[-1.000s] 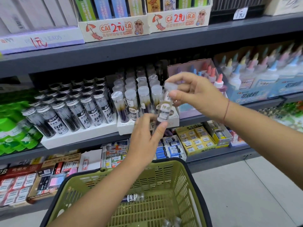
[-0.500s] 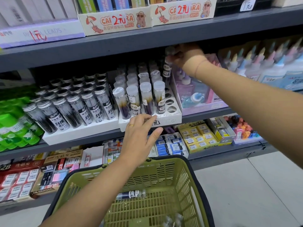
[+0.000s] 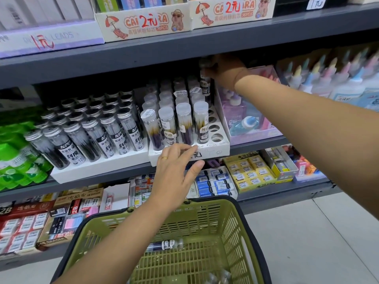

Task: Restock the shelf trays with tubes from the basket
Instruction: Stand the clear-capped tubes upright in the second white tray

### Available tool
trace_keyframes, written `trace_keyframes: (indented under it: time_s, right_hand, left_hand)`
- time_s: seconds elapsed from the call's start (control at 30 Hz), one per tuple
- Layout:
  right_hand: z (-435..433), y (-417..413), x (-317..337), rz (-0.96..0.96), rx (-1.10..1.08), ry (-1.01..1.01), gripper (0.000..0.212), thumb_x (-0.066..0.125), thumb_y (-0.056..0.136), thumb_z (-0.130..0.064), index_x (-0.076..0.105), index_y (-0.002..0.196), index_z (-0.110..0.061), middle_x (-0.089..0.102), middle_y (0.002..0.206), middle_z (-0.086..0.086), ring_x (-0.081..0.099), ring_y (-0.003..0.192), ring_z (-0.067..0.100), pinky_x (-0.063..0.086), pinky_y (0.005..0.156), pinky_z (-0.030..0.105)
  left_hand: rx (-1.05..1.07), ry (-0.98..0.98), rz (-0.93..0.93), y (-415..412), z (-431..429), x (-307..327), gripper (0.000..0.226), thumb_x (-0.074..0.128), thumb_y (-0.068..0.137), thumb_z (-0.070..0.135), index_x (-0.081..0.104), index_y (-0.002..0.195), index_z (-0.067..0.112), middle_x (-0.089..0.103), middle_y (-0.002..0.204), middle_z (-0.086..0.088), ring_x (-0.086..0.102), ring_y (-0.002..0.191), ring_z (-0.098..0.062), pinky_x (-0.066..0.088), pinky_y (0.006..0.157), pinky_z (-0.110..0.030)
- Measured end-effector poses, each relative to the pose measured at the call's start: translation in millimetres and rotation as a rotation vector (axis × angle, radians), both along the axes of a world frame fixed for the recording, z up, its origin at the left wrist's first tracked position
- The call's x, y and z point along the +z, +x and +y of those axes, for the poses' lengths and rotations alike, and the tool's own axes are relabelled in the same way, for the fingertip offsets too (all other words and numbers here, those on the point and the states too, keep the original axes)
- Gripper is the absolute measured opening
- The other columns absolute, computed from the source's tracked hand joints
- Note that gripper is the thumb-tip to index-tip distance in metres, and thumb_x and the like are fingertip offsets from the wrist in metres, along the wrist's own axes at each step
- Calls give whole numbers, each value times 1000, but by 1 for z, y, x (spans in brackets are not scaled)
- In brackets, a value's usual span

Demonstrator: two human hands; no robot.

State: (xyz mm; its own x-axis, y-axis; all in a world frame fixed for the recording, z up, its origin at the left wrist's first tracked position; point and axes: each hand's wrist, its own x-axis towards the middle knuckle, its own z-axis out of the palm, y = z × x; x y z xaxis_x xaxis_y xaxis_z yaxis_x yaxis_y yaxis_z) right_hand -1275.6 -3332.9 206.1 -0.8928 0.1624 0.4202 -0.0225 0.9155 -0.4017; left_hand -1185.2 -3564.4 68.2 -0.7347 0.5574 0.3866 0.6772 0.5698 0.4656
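A white tray (image 3: 213, 151) with round holes stands on the middle shelf, filled with several clear tubes (image 3: 183, 124); its right column has empty holes. My right hand (image 3: 224, 67) reaches deep to the tray's back right corner and grips a tube (image 3: 205, 83) by its cap, upright over the back row. My left hand (image 3: 176, 173) hovers with relaxed fingers at the tray's front edge, fingertips touching it. Below, a green basket (image 3: 244, 228) holds one tube lying flat (image 3: 167, 245) and more at its near edge (image 3: 217, 278).
A second white tray of silver-capped tubes (image 3: 92, 136) sits left of the first. A pink box of glue bottles (image 3: 248, 119) stands right of it, close to my right forearm. The shelf above (image 3: 143, 52) hangs low over the tubes. Eraser boxes fill the lower shelf.
My right hand carried the tube from in front of the tray up to its back right corner. My left hand let go of it and settled at the tray's front edge.
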Motion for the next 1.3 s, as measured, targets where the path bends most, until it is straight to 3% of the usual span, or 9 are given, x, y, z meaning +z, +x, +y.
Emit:
trace_keyframes:
  time_s: [0.13, 0.27, 0.33, 0.43, 0.87, 1.03, 1.17, 1.23, 1.3]
  right_hand:
    - [1, -1, -3, 20, 24, -19, 35, 56, 90, -17, 52, 122, -5, 60, 121, 13, 54, 114, 29, 36, 98, 29]
    - [3, -7, 0, -26, 7, -50, 37, 55, 91, -16, 48, 126, -7, 59, 126, 6, 53, 117, 21, 31, 90, 13]
    - [1, -10, -2, -50, 13, -24, 36, 57, 89, -16, 50, 124, -8, 60, 123, 7, 54, 115, 24, 37, 99, 25]
    - [-1, -11, -4, -71, 20, 5, 34, 61, 85, -15, 54, 118, -8, 62, 117, 10, 56, 110, 28, 41, 98, 34]
    - [7, 7, -5, -132, 10, 125, 34, 48, 95, -36, 60, 121, -19, 57, 129, 6, 51, 118, 27, 38, 99, 32]
    - [3, 19, -8, -191, -28, 258, 37, 41, 94, -49, 56, 125, -34, 44, 141, 6, 41, 128, 33, 32, 107, 44]
    - [-23, 75, -29, 105, -11, 176, 22, 47, 94, -43, 62, 92, -26, 55, 95, 15, 52, 101, 35, 37, 83, 37]
    - [-39, 114, -39, 285, 77, 153, 25, 48, 94, -37, 62, 96, -16, 55, 92, 9, 52, 94, 30, 36, 80, 34]
    - [-53, 145, -47, 316, 158, 97, 25, 48, 94, -32, 62, 98, -11, 57, 92, 4, 51, 90, 20, 38, 80, 29]
  left_hand:
    - [0, 7, 9, -1, 0, -1, 82, 13, 90, 73, 52, 139, 20, 48, 123, 5, 32, 120, -9, 21, 101, -23]
    - [2, 17, -4, 0, 1, -1, 79, 15, 91, 72, 52, 139, 21, 48, 123, 7, 31, 120, -7, 21, 103, -24]
    - [2, 13, -8, -1, 0, -1, 76, 18, 91, 70, 52, 139, 22, 47, 123, 8, 30, 121, -7, 21, 103, -24]
    - [-1, 13, -2, -1, 0, -1, 78, 16, 91, 71, 52, 139, 21, 48, 123, 7, 31, 120, -7, 20, 102, -23]
    - [-6, 16, -4, -1, -1, -2, 69, 23, 93, 63, 52, 139, 20, 48, 123, 6, 33, 120, -11, 19, 102, -22]
    - [-29, -7, -17, 1, -3, 3, 73, 21, 91, 66, 50, 141, 20, 47, 126, 7, 32, 123, -10, 18, 103, -21]
    - [-50, 53, -71, 8, -23, 6, 79, 16, 89, 73, 48, 140, 22, 47, 125, 10, 34, 121, -7, 25, 101, -25]
    - [-34, 68, -84, 17, -48, -1, 73, 18, 91, 72, 48, 139, 26, 47, 122, 13, 36, 120, -6, 27, 97, -26]
    - [8, 27, -107, 26, -83, -15, 67, 22, 92, 69, 51, 135, 28, 50, 123, 12, 41, 120, -8, 30, 96, -28]
